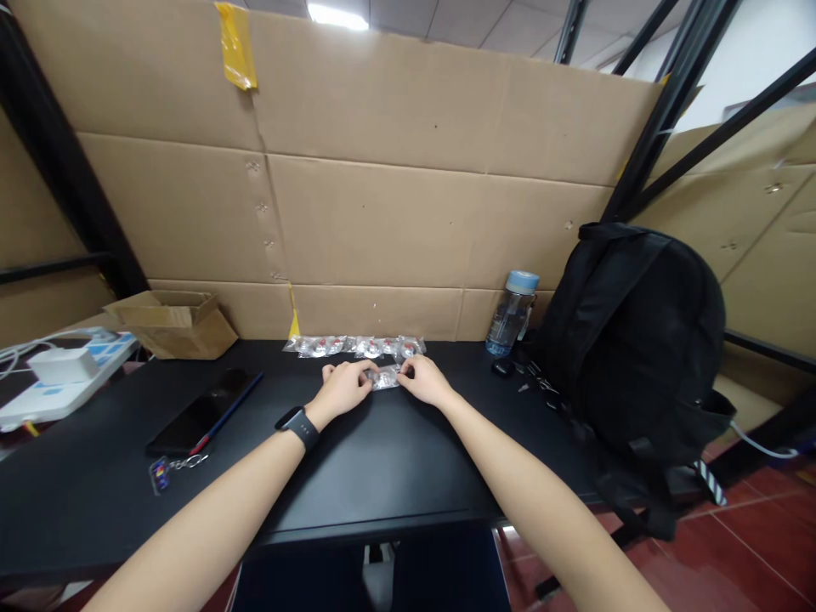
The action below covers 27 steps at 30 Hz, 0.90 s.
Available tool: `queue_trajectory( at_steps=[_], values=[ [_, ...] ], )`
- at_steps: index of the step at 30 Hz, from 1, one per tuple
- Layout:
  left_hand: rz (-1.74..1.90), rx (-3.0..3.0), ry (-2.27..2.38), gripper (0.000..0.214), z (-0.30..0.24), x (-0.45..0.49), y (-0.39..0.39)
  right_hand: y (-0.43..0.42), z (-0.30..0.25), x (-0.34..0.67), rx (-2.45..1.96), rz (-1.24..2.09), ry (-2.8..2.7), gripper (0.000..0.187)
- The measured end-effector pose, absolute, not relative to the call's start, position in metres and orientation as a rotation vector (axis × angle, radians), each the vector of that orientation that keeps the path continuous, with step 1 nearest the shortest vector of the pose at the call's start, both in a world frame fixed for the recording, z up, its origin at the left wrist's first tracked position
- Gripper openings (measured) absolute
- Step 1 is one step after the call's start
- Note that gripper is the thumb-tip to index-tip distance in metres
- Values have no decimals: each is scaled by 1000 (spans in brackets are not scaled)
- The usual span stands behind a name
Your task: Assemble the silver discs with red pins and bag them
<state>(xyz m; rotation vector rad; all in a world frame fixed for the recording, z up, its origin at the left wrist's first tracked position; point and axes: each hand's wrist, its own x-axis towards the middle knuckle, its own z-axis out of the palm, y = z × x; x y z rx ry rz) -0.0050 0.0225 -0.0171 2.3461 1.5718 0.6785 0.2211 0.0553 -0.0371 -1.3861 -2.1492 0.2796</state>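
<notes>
A small clear plastic packet [384, 378] lies on the black table, with one of my hands at each end of it. My left hand [344, 388], a dark watch on its wrist, pinches the packet's left end. Thumb and fingers of my right hand [425, 380] close on the right end. What is inside the packet is too small to make out. Just beyond my hands, a row of similar clear packets [319, 346] with red and white contents runs along the foot of the cardboard wall.
To the left are a dark phone [197, 412], a pen [228, 412], a keychain [161, 474], an open cardboard box [184, 327] and a power strip [70, 387]. On the right stand a water bottle [510, 314] and a black backpack [637, 340], with keys [539, 378] beside it.
</notes>
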Motion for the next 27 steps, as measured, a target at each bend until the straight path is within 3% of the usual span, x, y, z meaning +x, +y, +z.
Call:
queue_trajectory(
  at_steps=[3, 7, 11, 18, 27],
  values=[
    [617, 2444, 1578, 39, -18, -5, 21, 50, -34, 221, -1359, 130, -2142, 33],
    [576, 2542, 1600, 40, -19, -6, 20, 44, -27, 219, -1254, 22, -2294, 39],
    [548, 2558, 1639, 39, -22, -7, 22, 39, -23, 215, -1176, 81, -2483, 61],
    [501, 2559, 1637, 36, -22, -6, 24, 35, -21, 210, -1255, 187, -2448, 30],
    [762, 2466, 1684, 23, -26, -12, 33, 35, -16, 211, -1361, 282, -2276, 27]
  ],
)
